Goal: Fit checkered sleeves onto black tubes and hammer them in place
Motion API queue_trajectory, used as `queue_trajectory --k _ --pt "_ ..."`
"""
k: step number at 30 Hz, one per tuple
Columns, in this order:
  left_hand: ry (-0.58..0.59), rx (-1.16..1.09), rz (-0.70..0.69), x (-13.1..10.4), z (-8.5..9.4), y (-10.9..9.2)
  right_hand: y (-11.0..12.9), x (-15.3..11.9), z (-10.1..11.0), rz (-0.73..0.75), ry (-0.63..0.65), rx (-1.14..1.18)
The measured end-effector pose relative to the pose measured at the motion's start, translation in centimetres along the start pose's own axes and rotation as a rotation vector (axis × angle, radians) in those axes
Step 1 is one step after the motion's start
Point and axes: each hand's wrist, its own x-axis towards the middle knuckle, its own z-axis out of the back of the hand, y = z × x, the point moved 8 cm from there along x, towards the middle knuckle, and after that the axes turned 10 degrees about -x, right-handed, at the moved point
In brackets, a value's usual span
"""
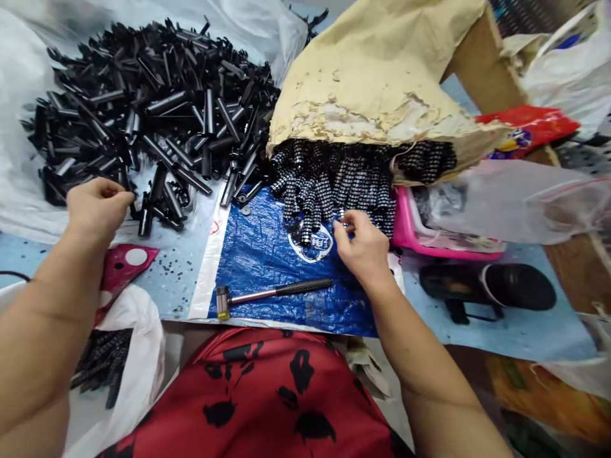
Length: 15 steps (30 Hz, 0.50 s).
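My left hand (99, 205) is closed in a pinch at the near left edge of a large pile of black plastic clip-like pieces (162, 105), long half-tubes with pronged ends. A dark piece shows at its fingertips. My right hand (361, 247) has its thumb and index finger drawn together at the near side of a heap of black tubes (346, 181) covered in rows of small pale marks. What lies between those fingertips is too small to tell. Below, a small hammer (274, 291) with a yellow-tipped head and black grip lies on a blue plastic sheet (258, 254).
A torn yellow paper sack (363, 70) spills the tubes. At right are a pink tray (405, 219) and a black lidded cup (487, 286) on its side. Small dark rings (176, 268) lie scattered at left. A white bag (143, 318) of dark parts hangs below.
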Motion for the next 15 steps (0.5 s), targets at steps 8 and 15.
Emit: queue_trajectory --k 8,15 --pt "0.272 -0.924 0.178 -8.3 -3.0 -0.3 0.3 3.2 -2.8 -0.018 0.171 -0.033" --pt "0.553 -1.085 0.383 -17.0 -8.2 0.8 3.7 -4.0 -2.9 -0.369 0.418 1.269"
